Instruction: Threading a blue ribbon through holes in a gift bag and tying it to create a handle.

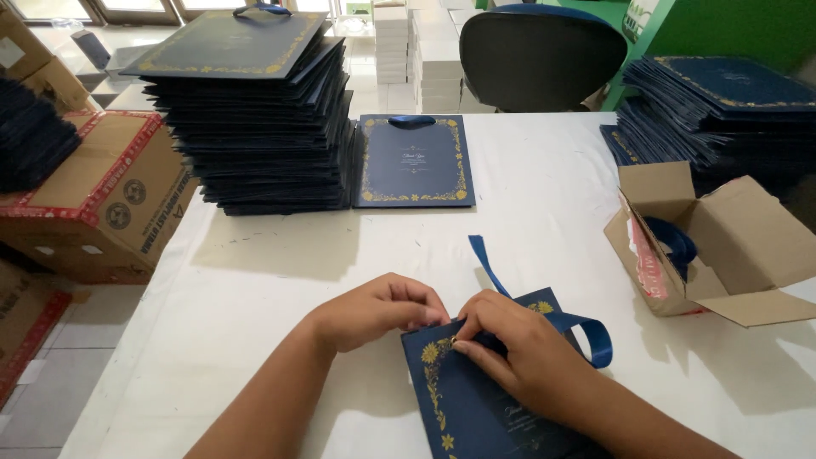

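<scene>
your left hand and right hand both pinch the top edge of a navy gift bag lying flat at the near table edge, blue ribbon looped through it. open cardboard box right holds more ribbon. tall bag stack far left.
</scene>
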